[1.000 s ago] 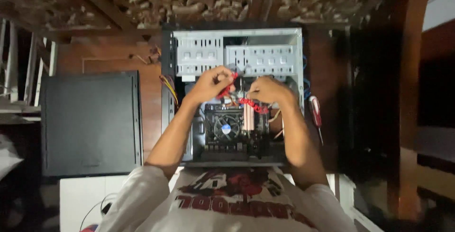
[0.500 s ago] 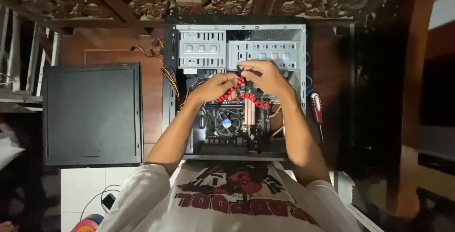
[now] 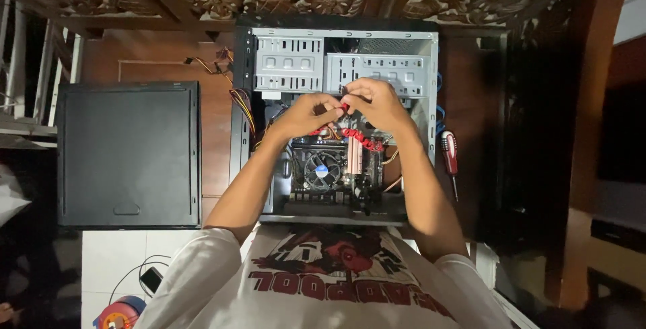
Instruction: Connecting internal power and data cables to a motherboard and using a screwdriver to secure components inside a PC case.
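Head view, the only 1 available.

Open computer case point(image 3: 336, 120) lies on its side on a wooden surface, side panel point(image 3: 128, 154) set apart to the left. Both hands meet over the middle of the case, just below the drive bays point(image 3: 340, 63). Left hand point(image 3: 306, 114) and right hand point(image 3: 377, 103) are curled in, fingertips pinched on the upper end of a red cable point(image 3: 360, 137). The cable runs down from the pinch in a beaded-looking line toward the board, just right of the round cooler fan point(image 3: 323, 167).

Risks, as judged from here:
- Cable is pulled between 2 hands above the board. A hard tug could strain its lower connector or the socket.
- Forearms span the open case. A sleeve or wrist could catch the yellow and orange wire bundle point(image 3: 242, 103) at the left wall.
- Metal bay edges sit right beside the knuckles. A slip could scrape skin.
- Red-handled screwdriver point(image 3: 449, 157) lies outside the right wall, near the right forearm. An elbow move could roll it.

Hard to make out:
- The cable's upper end is covered by the fingers. Cannot tell whether it carries a plug or is free.
- Its lower end is lost among board parts, possibly plugged in.
- Room is dim. The right side of the frame is nearly black.
- A red and blue round object point(image 3: 121, 312) is cut off at the bottom left edge, with a small dark device point(image 3: 151, 278) and thin white lead beside it.
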